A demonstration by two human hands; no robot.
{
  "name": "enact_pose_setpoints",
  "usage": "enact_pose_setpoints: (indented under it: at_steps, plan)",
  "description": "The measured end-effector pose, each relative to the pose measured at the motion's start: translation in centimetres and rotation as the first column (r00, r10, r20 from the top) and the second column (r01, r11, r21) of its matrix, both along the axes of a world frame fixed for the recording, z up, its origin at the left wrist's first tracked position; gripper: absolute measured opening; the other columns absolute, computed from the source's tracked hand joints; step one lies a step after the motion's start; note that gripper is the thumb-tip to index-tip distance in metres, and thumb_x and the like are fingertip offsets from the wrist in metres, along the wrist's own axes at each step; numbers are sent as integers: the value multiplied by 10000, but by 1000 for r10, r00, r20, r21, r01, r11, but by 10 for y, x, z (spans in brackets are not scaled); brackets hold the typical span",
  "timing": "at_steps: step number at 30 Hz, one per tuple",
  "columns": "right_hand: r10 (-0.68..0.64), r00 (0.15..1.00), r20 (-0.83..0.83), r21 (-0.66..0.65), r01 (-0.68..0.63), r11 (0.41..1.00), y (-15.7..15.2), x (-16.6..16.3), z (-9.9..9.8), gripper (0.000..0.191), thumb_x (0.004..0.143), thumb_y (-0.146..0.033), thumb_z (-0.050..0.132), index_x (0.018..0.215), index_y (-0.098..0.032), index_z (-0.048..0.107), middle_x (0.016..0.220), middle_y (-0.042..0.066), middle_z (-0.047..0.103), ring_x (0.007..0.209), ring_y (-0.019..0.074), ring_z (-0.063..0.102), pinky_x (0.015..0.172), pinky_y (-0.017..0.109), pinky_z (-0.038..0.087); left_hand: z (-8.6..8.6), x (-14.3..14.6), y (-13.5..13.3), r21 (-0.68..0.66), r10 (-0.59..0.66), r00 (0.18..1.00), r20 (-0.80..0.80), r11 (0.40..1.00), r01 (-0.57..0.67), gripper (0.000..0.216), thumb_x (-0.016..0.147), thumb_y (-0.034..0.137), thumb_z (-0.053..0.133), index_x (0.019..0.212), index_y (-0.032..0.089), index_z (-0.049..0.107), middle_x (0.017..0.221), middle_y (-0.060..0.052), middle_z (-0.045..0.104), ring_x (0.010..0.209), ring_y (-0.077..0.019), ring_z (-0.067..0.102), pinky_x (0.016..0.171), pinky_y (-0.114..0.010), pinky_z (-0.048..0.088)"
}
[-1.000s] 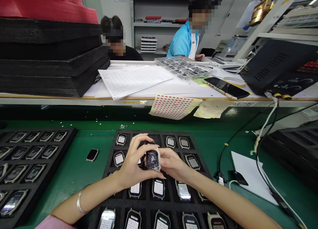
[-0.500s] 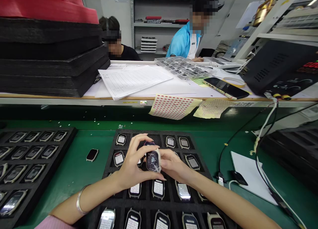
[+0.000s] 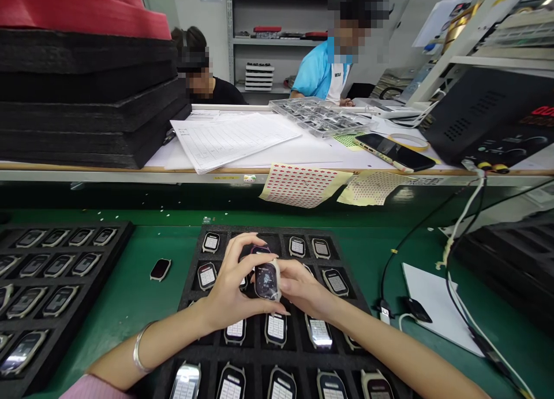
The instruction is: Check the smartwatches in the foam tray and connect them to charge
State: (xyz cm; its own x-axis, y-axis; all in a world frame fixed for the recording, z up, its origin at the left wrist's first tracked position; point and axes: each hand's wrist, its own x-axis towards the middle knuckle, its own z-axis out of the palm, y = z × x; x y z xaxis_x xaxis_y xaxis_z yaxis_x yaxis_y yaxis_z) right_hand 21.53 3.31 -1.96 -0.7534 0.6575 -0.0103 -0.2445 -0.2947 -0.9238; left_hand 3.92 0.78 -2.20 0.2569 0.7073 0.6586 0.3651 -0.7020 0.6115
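Observation:
Above the middle of a black foam tray (image 3: 255,356), a smartwatch without a strap (image 3: 266,281) is held up with its lit face toward me. My left hand (image 3: 236,281) grips it with the thumb at the lower edge and fingers over the top. From the other side, my right hand (image 3: 305,286) pinches its right edge; some fingertips are hidden behind it. Around both hands, several similar watches lie in the tray's compartments, among them a lit watch (image 3: 276,328) just below. A dark purple-edged watch (image 3: 261,250) shows partly behind my left fingers.
A second foam tray of watches (image 3: 93,283) lies left, with a lone watch (image 3: 161,269) between the trays. Cables (image 3: 383,312) and a white pad (image 3: 437,307) lie right. Across the front runs a shelf with papers (image 3: 238,139) and a phone (image 3: 393,152). Two people sit beyond.
The hands and the held watch stay almost still. The coworker in blue has shifted slightly.

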Motion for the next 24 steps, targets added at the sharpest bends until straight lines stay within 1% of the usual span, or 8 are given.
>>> enact_pose_setpoints:
  at_steps: [4, 8, 11, 14, 17, 20, 22, 24]
  plan:
    - [13, 1000, 1, 27, -13, 1000, 2, -1, -1, 433, 758, -514, 716, 855, -94, 677, 836, 69, 578, 713, 168, 561, 633, 261, 464, 0, 0, -1, -16, -10, 1000, 11, 1000, 10, 695, 581, 460, 828, 1170, 244, 532, 1198, -129, 465, 1169, -341, 423, 976, -565, 371]
    - [29, 1000, 11, 55, -30, 998, 3, -2, 0, 442, 804, -532, 661, 913, -103, 662, 788, 57, 591, 608, 163, 596, 563, 282, 516, 1, 0, -2, -75, -9, 995, 99, 997, 17, 632, 602, 384, 836, 1148, 232, 557, 1315, -146, 431, 1223, -340, 413, 995, -534, 377]
    - [-61, 996, 64, 181, 49, 982, 8, 2, 3, 468, 831, -537, 628, 1091, -148, 630, 889, 70, 614, 592, 150, 609, 554, 283, 535, 4, -1, 0, -131, 25, 938, 347, 991, 22, 523, 667, 252, 806, 1121, 224, 548, 1295, -138, 473, 1187, -296, 474, 967, -470, 426]
    - [-220, 964, 152, 325, 162, 932, 17, 12, 6, 431, 903, -477, 560, 1229, -195, 572, 898, 65, 620, 550, 124, 587, 580, 294, 543, 7, -1, 4, -293, 98, 807, 583, 951, 96, 441, 732, 169, 739, 1090, 226, 488, 1137, -99, 589, 914, -189, 614, 801, -350, 512]
    - [-361, 921, 145, 367, 289, 884, 28, 20, 7, 396, 922, -448, 534, 1225, -198, 586, 942, 94, 604, 698, 175, 595, 543, 279, 547, 9, -1, 7, -498, 145, 774, 616, 833, 240, 437, 702, 166, 757, 1040, 206, 483, 990, -68, 653, 816, -164, 623, 717, -289, 511]
    - [-452, 885, 114, 365, 386, 847, 37, 23, 7, 377, 909, -414, 560, 1227, -212, 586, 1099, 121, 567, 830, 204, 574, 527, 257, 545, 7, 0, 8, -655, 123, 795, 593, 647, 389, 473, 635, 158, 799, 1025, 183, 532, 963, -71, 669, 822, -170, 617, 692, -266, 495]
    - [-465, 876, 127, 353, 398, 847, 39, 23, 7, 403, 914, -386, 558, 1283, -227, 535, 1122, 115, 560, 809, 189, 576, 531, 250, 541, 4, 2, 9, -699, 107, 784, 612, 536, 473, 524, 602, 138, 816, 1050, 182, 548, 987, -75, 663, 822, -170, 620, 718, -280, 497]
    - [-455, 880, 141, 337, 389, 857, 39, 22, 7, 468, 918, -378, 551, 1353, -239, 451, 1105, 110, 567, 786, 180, 585, 525, 243, 538, 1, 3, 9, -698, 102, 749, 654, 463, 546, 578, 586, 121, 824, 1088, 189, 545, 1024, -80, 646, 876, -189, 631, 802, -328, 497]
